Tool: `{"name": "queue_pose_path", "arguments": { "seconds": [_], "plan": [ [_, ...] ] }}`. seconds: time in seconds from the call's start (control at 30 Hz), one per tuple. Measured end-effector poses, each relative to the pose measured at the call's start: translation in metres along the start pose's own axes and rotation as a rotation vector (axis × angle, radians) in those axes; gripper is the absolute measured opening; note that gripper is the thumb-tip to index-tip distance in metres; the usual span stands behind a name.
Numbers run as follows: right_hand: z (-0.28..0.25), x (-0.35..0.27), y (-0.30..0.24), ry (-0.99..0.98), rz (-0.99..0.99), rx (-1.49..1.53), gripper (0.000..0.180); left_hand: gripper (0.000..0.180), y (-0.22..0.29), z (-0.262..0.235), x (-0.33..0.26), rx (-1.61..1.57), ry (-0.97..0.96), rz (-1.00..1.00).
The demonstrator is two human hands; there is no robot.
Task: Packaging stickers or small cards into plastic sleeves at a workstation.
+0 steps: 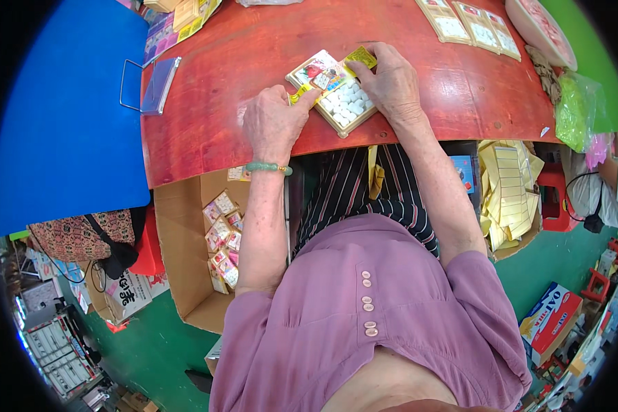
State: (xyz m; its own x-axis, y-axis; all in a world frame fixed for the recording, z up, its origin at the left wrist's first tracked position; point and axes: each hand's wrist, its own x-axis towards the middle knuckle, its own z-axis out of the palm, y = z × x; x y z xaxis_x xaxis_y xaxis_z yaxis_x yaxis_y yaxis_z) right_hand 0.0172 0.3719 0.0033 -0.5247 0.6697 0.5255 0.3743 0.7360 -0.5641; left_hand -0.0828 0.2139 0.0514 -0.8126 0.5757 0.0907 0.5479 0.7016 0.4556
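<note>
On the red table lies a shallow cream tray (350, 106) filled with small white pieces, a colourful printed card (317, 67) at its far-left part. A yellow printed paper strip (361, 58) crosses the tray, its two ends standing out at the sides. My left hand (273, 118), with a green bead bracelet (268, 167) at the wrist, is closed on the strip's left end. My right hand (391, 81) pinches its right end between thumb and fingers. The strip's middle lies over the tray between my hands.
Several similar filled trays (468, 29) sit at the table's far right, beside a pink-filled bowl (544, 31). A clear holder with a wire stand (159, 86) is at the left edge. Below, a cardboard box (185, 254) holds packed trays; another box holds yellow paper strips (508, 185).
</note>
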Motion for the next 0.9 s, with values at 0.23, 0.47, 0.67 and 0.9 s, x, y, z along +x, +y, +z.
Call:
{"name": "queue_pose_path", "arguments": {
  "seconds": [0.23,0.47,0.67,0.9],
  "plan": [
    [-0.009,-0.002,-0.005,0.102,-0.013,-0.001,0.064,0.053,-0.003,0.001,-0.001,0.023,0.011,0.011],
    [-0.005,-0.013,-0.036,0.055,-0.17,-0.187,0.087,0.053,-0.001,-0.001,0.001,0.032,0.006,0.022],
    [-0.002,-0.009,-0.022,-0.064,0.155,-0.095,0.097,0.052,-0.006,0.002,0.001,0.017,0.013,0.044],
    [-0.002,-0.006,-0.017,-0.059,0.164,-0.144,0.097,0.051,-0.004,0.0,-0.002,-0.006,0.019,0.052]
  ]
}}
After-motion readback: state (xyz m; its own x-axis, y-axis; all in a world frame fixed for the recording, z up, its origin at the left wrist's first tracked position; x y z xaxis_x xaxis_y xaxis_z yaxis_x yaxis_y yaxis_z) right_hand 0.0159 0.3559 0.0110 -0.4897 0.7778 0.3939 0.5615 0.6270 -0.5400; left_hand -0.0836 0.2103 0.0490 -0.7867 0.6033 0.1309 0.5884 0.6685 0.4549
